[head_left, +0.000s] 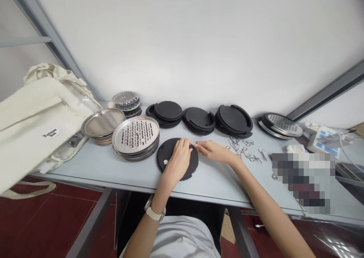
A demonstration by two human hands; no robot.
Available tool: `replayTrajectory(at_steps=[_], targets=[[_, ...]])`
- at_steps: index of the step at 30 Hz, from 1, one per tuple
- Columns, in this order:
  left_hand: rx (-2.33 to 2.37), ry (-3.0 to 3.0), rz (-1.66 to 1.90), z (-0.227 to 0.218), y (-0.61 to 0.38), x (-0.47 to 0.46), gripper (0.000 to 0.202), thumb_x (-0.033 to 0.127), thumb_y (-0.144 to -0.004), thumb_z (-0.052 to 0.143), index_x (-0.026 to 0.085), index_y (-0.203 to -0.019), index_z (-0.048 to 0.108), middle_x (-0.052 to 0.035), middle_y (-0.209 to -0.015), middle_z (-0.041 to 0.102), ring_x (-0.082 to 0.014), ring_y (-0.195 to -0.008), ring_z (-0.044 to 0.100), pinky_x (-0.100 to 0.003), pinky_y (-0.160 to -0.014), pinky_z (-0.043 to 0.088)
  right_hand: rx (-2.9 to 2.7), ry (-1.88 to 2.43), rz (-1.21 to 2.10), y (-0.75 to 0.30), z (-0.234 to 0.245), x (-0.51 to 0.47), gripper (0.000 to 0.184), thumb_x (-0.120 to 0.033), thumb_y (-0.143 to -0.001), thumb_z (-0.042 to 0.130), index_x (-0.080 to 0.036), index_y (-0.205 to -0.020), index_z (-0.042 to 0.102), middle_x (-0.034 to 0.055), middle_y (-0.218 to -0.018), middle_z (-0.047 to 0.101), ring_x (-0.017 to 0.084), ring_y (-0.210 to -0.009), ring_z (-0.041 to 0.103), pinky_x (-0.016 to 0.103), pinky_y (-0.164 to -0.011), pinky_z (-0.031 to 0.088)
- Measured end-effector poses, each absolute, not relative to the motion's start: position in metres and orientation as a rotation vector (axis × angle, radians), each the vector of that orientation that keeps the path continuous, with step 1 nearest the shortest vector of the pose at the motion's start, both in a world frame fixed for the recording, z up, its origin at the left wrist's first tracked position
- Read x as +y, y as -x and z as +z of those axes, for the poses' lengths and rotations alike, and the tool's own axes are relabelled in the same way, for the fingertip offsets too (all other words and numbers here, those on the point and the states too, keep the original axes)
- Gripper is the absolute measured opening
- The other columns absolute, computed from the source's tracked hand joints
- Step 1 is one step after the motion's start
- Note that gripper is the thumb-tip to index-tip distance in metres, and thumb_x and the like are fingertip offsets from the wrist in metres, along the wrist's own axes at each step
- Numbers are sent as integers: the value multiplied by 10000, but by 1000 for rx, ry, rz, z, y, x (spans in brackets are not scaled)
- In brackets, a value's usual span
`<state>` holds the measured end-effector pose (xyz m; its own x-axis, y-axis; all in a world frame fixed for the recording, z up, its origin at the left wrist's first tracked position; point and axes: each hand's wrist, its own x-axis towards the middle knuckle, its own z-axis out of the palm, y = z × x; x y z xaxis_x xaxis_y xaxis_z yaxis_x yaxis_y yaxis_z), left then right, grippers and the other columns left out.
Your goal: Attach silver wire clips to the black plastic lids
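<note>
A black round lid (167, 151) lies flat on the pale table (93, 167) in front of me. My left hand (178, 160) rests on top of it, fingers curved down onto its far right rim. My right hand (214, 150) reaches in from the right, its fingertips pinched on a small metal ring (194, 144) at the lid's edge. Both hands meet at that same spot on the rim.
Several loose metal rings (244, 148) lie right of my hands. Three stacks of black lids (199, 119) line the back. Perforated steel discs (135, 137) and plain steel plates (102, 124) stack at left, beside cream cloth bags (36, 117). Another grater lid (280, 125) sits at right.
</note>
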<state>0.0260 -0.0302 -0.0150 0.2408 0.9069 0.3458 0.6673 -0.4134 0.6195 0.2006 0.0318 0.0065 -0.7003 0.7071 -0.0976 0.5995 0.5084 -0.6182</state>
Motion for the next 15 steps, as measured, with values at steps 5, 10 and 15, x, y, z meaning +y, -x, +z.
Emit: replayTrajectory(at_steps=[5, 10, 15], targets=[[1459, -2171, 982, -16, -26, -30, 92, 137, -951, 376, 206, -985, 428, -60, -1019, 496, -215, -1020, 506, -406, -909, 447, -2548, 1124, 875, -198, 1, 32, 429, -421, -988, 265, -193, -682, 460, -12, -611, 488, 136, -571, 435, 265, -605, 353], [1469, -2191, 974, -15, -27, -30, 97, 134, -945, 366, 202, -988, 420, -65, -1012, 492, -219, -1018, 507, -421, -910, 447, -2485, 1173, 832, -195, -2, 31, 439, -425, -988, 274, -190, -675, 474, -4, -614, 509, 139, -571, 432, 261, -596, 338], [1506, -2208, 936, -12, -28, -29, 94, 142, -948, 360, 201, -986, 423, -71, -1007, 501, -222, -1000, 514, -428, -897, 456, -2455, 1257, 799, -191, -7, 31, 446, -402, -989, 294, -191, -637, 468, -3, -595, 519, 136, -550, 427, 258, -577, 302]])
